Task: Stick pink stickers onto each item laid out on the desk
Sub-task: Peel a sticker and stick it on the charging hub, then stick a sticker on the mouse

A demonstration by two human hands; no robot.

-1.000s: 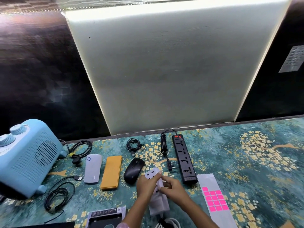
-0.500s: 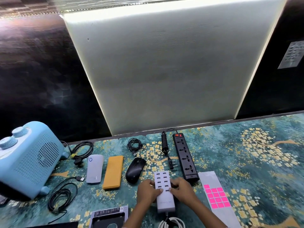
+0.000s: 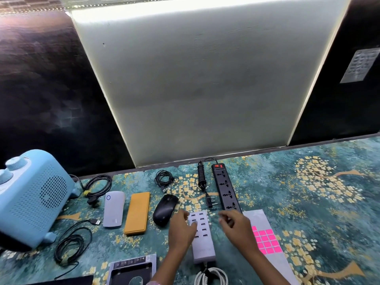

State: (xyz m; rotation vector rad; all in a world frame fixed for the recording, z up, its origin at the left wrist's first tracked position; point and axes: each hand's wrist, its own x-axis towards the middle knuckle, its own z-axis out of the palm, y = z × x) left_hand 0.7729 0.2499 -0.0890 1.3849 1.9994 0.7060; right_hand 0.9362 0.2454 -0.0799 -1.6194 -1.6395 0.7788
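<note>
Head view: your right hand (image 3: 236,227), fingers loosely curled and holding nothing, hovers at lower centre just left of the pink stickers (image 3: 267,241), so it's the nearer one; your left hand (image 3: 182,229) rests open-fingered on the white USB hub (image 3: 202,237), whose long axis runs toward you

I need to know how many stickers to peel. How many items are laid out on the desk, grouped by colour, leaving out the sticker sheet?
Black: 5 (mouse, power strip, three cable coils)
White/grey: 3 (power bank, USB hub, drive caddy)
Blue: 1 (heater)
Orange: 1 (case)
Total: 10
</note>
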